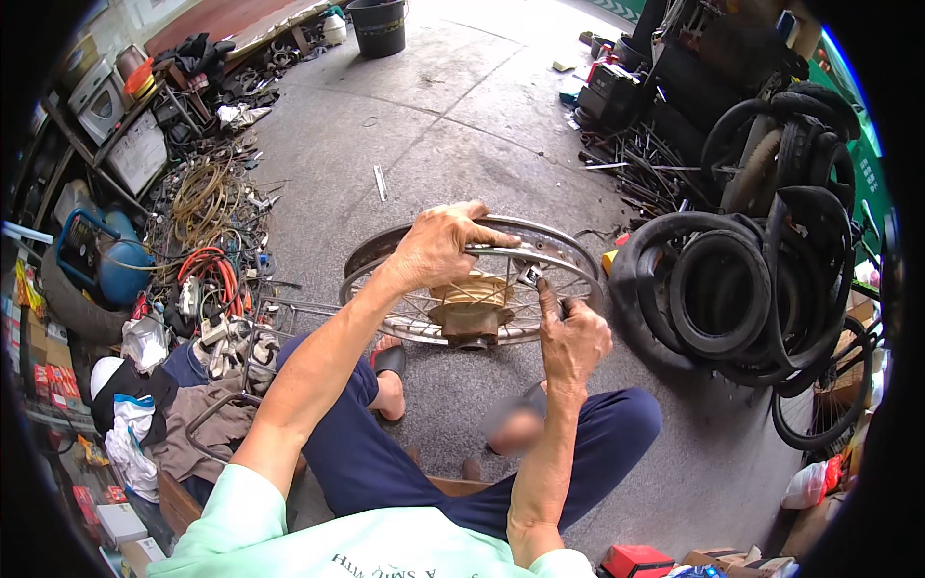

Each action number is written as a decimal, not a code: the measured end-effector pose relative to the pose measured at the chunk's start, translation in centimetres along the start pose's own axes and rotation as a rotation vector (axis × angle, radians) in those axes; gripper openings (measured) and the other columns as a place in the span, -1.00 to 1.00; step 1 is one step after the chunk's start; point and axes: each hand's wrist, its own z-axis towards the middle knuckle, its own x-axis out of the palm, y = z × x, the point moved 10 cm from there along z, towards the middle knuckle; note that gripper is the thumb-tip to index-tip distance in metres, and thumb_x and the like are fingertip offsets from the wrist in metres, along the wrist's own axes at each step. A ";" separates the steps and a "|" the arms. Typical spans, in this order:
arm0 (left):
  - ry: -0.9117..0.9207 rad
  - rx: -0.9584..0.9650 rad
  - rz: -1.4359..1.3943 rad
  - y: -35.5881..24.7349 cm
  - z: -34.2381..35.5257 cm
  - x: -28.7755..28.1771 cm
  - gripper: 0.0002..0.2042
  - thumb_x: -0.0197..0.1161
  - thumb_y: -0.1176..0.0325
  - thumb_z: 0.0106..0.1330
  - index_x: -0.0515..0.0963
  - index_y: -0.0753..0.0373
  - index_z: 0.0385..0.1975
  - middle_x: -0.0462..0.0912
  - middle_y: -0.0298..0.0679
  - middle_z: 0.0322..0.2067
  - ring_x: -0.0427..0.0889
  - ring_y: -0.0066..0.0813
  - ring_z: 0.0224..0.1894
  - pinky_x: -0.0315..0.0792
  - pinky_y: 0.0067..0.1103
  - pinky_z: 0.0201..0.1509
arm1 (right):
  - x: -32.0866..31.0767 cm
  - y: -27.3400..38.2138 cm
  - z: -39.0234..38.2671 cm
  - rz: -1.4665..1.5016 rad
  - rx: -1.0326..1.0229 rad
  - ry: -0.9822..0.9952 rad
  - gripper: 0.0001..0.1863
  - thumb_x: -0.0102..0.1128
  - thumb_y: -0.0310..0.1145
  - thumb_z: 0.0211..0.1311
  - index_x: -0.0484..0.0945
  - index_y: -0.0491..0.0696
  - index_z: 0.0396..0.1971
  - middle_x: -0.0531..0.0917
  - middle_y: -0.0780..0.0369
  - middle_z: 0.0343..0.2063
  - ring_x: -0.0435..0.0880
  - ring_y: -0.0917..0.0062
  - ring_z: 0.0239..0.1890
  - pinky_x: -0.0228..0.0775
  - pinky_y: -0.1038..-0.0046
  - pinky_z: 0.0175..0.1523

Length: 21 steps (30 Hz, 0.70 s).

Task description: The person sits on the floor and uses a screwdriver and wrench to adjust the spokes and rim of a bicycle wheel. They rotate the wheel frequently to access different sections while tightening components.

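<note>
A spoked metal wheel (pixel 567 250) without a tire is tilted in front of me, above the floor by my feet. Its hub (pixel 472 306) is dull gold-brown and faces me. My left hand (pixel 438 249) is closed over the top of the rim, its index finger stretched along the metal. Close to the rim's right side, my right hand (pixel 575 342) is closed with thumb and index finger raised. Those fingertips hold a small silver tool with a jaw-like head (pixel 529 275) against the spokes near the rim. Most of its handle is hidden by the hand.
Black tires and tubes (pixel 718 289) are piled at right, with metal rods (pixel 646 169) beyond. Cables and parts (pixel 207 207) lie along the left, near a blue tank (pixel 123 249). A metal strip (pixel 380 183) lies on the floor; a black bucket (pixel 378 27) stands far back.
</note>
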 end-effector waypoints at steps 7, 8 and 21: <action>-0.029 -0.028 -0.016 0.6 0.6 -0.5 -0.38 0.18 0.65 -0.06 0.68 -0.23 0.00 0.63 -0.13 -0.12 0.65 -0.25 -0.12 0.51 -0.45 0.02 | 3.3 -0.9 -3.1 0.293 0.226 0.208 -0.38 0.20 0.10 0.29 0.53 -0.26 -0.57 0.51 0.01 -0.71 0.47 0.23 -0.62 0.34 0.18 -0.37; -0.027 -0.039 -0.027 0.8 0.8 -0.7 -0.38 0.18 0.66 -0.04 0.68 -0.22 0.00 0.62 -0.15 -0.14 0.65 -0.27 -0.14 0.50 -0.47 -0.01 | 5.3 -1.5 -4.4 0.435 0.372 0.367 -0.45 0.10 0.06 0.35 0.59 -0.24 -0.41 0.63 -0.14 -0.50 0.61 -0.10 -0.34 0.38 0.02 -0.17; -0.019 -0.073 -0.049 2.3 1.2 0.0 -0.45 0.23 0.57 0.05 0.68 -0.32 -0.02 0.52 -0.25 -0.35 0.61 -0.29 -0.28 0.48 -0.38 -0.16 | 7.6 3.7 -6.4 1.012 0.521 0.084 -0.67 0.07 -0.27 0.44 0.46 -0.23 -0.45 0.46 0.17 -0.69 0.37 0.52 -0.64 0.22 0.33 -0.50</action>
